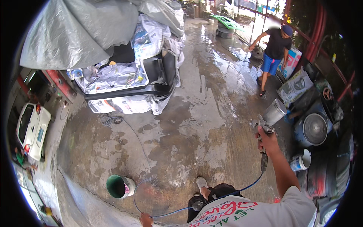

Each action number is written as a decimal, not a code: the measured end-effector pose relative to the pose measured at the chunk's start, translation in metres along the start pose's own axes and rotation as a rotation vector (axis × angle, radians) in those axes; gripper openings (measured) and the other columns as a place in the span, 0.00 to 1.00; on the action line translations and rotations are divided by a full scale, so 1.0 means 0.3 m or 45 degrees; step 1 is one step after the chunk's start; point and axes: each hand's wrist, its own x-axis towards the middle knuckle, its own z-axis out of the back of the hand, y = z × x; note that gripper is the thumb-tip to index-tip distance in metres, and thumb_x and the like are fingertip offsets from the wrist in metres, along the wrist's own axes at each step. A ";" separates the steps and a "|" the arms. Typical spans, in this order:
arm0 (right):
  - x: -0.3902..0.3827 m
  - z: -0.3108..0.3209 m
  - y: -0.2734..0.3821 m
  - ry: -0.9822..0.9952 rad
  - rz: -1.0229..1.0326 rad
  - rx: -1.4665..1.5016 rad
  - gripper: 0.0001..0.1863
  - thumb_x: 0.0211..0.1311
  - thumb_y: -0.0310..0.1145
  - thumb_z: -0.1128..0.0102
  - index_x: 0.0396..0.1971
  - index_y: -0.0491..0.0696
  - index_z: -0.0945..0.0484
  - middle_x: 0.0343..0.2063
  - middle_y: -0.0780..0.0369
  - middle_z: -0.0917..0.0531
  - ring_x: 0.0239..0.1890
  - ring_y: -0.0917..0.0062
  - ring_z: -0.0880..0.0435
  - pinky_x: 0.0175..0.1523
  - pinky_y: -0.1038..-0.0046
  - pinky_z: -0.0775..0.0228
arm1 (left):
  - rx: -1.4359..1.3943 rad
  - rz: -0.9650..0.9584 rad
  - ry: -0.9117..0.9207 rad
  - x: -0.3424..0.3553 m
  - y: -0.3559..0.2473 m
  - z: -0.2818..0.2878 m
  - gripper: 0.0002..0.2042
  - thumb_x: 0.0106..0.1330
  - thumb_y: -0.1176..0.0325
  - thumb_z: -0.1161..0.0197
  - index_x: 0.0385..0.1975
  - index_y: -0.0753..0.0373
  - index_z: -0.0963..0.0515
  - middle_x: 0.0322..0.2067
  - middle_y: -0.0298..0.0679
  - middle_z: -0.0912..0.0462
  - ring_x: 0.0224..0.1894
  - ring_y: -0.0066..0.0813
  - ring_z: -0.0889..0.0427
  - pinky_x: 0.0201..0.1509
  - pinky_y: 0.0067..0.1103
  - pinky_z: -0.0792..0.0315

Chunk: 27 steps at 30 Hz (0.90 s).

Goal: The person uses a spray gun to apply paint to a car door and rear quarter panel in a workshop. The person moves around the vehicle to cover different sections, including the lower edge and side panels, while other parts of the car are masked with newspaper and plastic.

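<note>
My right hand (266, 140) grips a metal spray gun (261, 125) with a silver cylindrical cup (276, 111), held out at the right side. A thin blue air hose (242, 189) runs from the gun's handle fitting across my shirt front to my left hand (145, 219), which is closed on it at the bottom edge and partly cut off. The hose makes a loop beside a green-and-white bucket (124, 189) on the wet, stained concrete floor (159, 143).
A masked car body (124, 98) under grey sheeting stands upper left; a white car (34, 128) and another person are at far left. A person in blue shorts (270, 64) walks at upper right. Drums (314, 128), sacks and buckets line the right side. A green panel (227, 22) rests behind.
</note>
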 end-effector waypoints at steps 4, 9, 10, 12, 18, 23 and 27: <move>-0.168 0.134 -0.045 -0.061 0.007 -0.049 0.19 0.74 0.46 0.40 0.48 0.44 0.26 0.35 0.60 0.17 0.13 0.84 0.32 0.16 0.76 0.39 | -0.051 -0.076 0.210 -0.217 -0.091 -0.165 0.10 0.64 0.69 0.38 0.43 0.56 0.15 0.62 0.47 0.23 0.68 0.43 0.27 0.63 0.40 0.26; -0.238 0.243 -0.131 0.077 -0.051 -0.185 0.19 0.75 0.46 0.41 0.50 0.44 0.26 0.39 0.62 0.16 0.12 0.85 0.32 0.16 0.76 0.38 | -0.515 -0.008 0.491 -0.674 -0.353 -0.452 0.10 0.64 0.68 0.38 0.43 0.57 0.15 0.61 0.47 0.23 0.66 0.43 0.26 0.62 0.40 0.26; -0.246 0.252 -0.140 0.121 -0.086 -0.162 0.19 0.75 0.46 0.41 0.50 0.44 0.26 0.39 0.62 0.16 0.12 0.85 0.32 0.16 0.76 0.38 | -0.603 0.026 0.523 -0.775 -0.407 -0.501 0.10 0.64 0.68 0.38 0.43 0.57 0.15 0.60 0.47 0.23 0.65 0.43 0.26 0.61 0.40 0.25; -0.235 0.264 -0.173 0.228 -0.067 -0.172 0.18 0.75 0.45 0.41 0.50 0.45 0.25 0.39 0.63 0.15 0.12 0.85 0.32 0.16 0.77 0.39 | -0.784 0.098 0.575 -0.982 -0.520 -0.603 0.10 0.64 0.68 0.38 0.43 0.57 0.15 0.60 0.47 0.23 0.65 0.43 0.26 0.61 0.40 0.25; -0.169 0.339 -0.313 0.637 -0.091 -0.239 0.19 0.75 0.44 0.41 0.54 0.46 0.24 0.40 0.62 0.14 0.11 0.86 0.32 0.16 0.78 0.39 | -1.166 0.408 0.672 -1.609 -0.961 -0.866 0.10 0.64 0.68 0.37 0.43 0.58 0.16 0.58 0.48 0.22 0.62 0.43 0.25 0.59 0.40 0.25; -0.172 0.442 -0.519 0.954 -0.084 -0.402 0.17 0.76 0.42 0.42 0.54 0.46 0.24 0.40 0.61 0.13 0.11 0.86 0.31 0.16 0.78 0.39 | -1.394 0.613 0.725 -2.001 -1.389 -0.996 0.10 0.65 0.67 0.37 0.43 0.59 0.16 0.57 0.48 0.22 0.60 0.44 0.24 0.57 0.39 0.24; -0.312 0.531 -0.613 1.036 -0.395 -0.261 0.17 0.76 0.42 0.42 0.53 0.45 0.24 0.37 0.60 0.13 0.11 0.86 0.31 0.16 0.78 0.39 | -1.483 0.662 0.719 -2.128 -1.590 -1.011 0.10 0.65 0.67 0.37 0.43 0.59 0.16 0.56 0.48 0.21 0.59 0.44 0.24 0.56 0.39 0.24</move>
